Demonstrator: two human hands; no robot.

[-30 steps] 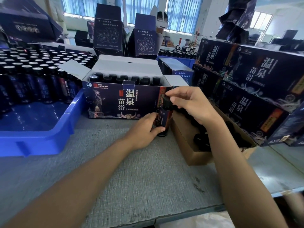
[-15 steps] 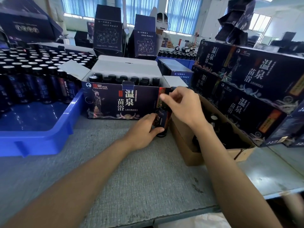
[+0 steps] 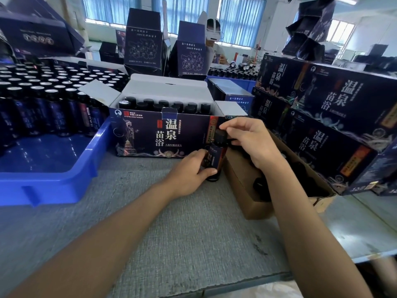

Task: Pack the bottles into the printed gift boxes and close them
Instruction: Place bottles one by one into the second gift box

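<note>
My left hand (image 3: 189,171) is curled round the lower body of one dark bottle (image 3: 215,157), which stands upright on the grey table (image 3: 182,233) just in front of the right front corner of the open gift box (image 3: 159,134); my right hand (image 3: 251,140) comes down from above, thumb and fingertips pinched on the bottle's black cap (image 3: 221,135); room here is tight, since the left wall of the brown carton (image 3: 253,205) rises just to the bottle's right and the box front stands close behind it; the box's right side flap (image 3: 231,108) juts out above my right fingers, the left flap (image 3: 100,94) leans out over the blue tray (image 3: 53,183), and the back lid (image 3: 167,88) stands up behind; rows of black-capped bottles (image 3: 163,105) fill the box, and I cannot tell whether a gap is left at the right end; the tray's rim sits just beside the box's left end, with its own massed bottles (image 3: 43,100) at the far side; stacked closed boxes (image 3: 335,119) wall in the right, behind the carton my forearm crosses; the open ground is toward me, a broad bare stretch of table running to its near edge.
</note>
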